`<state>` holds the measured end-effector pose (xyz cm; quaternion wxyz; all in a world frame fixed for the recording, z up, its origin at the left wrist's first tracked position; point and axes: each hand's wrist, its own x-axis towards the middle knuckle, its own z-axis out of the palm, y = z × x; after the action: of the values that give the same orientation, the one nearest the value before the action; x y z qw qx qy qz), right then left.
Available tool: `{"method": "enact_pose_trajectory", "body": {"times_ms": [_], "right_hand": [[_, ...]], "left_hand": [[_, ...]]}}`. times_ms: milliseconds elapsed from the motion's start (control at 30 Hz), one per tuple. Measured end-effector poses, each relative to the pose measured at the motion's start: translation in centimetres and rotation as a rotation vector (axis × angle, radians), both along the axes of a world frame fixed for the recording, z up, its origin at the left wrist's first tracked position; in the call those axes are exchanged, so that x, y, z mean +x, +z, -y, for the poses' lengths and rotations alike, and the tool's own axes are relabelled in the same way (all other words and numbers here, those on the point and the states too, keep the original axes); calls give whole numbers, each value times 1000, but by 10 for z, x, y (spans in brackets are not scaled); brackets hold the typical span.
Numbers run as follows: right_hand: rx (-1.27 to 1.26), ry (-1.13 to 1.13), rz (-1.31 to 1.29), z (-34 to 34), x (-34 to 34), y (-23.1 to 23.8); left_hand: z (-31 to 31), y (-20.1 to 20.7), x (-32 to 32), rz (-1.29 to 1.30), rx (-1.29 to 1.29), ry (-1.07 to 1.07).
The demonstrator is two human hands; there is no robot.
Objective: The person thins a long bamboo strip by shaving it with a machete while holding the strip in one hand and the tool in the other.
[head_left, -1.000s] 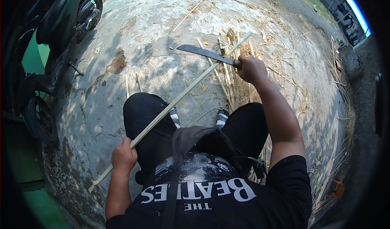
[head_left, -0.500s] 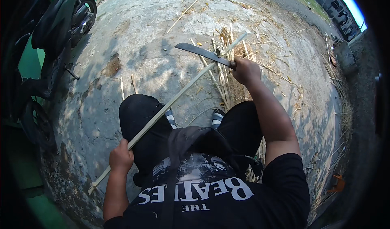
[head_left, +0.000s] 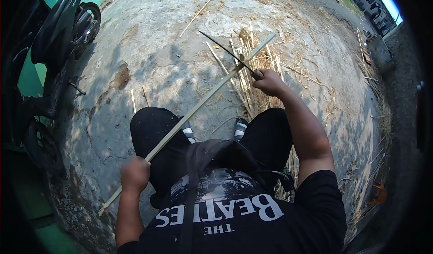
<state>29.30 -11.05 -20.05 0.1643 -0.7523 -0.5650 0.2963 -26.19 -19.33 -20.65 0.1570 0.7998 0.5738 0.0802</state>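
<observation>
dark machete (head_left: pixel 221 48), edge-on across pale strip (head_left: pixel 194 110), in right fist (head_left: pixel 269 82); strip in left fist (head_left: pixel 135 174); wide concrete (head_left: pixel 104 130) leftward

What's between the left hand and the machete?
In the head view, the pale strip spans from the left hand to the machete, crossing over the left knee.

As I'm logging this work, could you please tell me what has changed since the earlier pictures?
The machete in the right hand has rolled nearly edge-on, its tip swinging farther forward. Nothing was grasped or released: the left hand still holds the pale bamboo strip.
</observation>
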Motion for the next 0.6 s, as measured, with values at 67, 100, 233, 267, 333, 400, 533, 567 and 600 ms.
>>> {"method": "enact_pose_trajectory", "body": {"times_ms": [67,100,233,267,333,400,533,567,600], "right_hand": [[29,-32,138,0,-21,14],[59,-64,281,1,-32,22],[237,167,552,14,-66,33],[236,167,551,15,-65,31],[367,359,640,15,-58,25],[406,27,637,10,-4,21],[183,-93,608,6,-15,10],[152,-87,496,5,-18,15],[157,-95,495,4,-13,12]], "left_hand": [[1,-4,-3,-10,11,5],[1,-6,-4,-11,11,6],[3,-10,-2,0,49,10],[3,-11,-3,2,59,12],[5,-16,-9,-10,79,5],[7,-19,-9,-14,91,-9],[-1,-11,1,-53,92,-37],[3,-12,-2,-61,86,-29],[3,-13,-4,-67,85,-28]]}}
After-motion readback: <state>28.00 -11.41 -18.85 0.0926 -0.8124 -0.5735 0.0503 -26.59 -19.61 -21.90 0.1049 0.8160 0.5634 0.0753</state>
